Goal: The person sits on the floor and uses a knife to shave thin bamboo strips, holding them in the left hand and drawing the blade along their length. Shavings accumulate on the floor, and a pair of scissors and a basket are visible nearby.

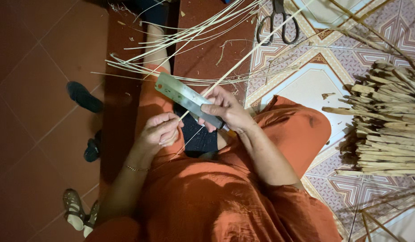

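Firmly, right hand (227, 112) grips knife (186, 98) (flat blade), left hand (160, 130) pinches strip (243, 56)

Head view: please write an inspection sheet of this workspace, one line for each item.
Surface: patterned floor tiles on the right, dark red tiles on the left.
Job's things: broad knife blade laid against a thin pale strip.
Clutter: pale strips, scissors, bundle of split sticks, shoes.
Grippers: right hand grips the knife; left hand pinches the strip.
Cables: nothing seen.
Surroundings: orange clothing.
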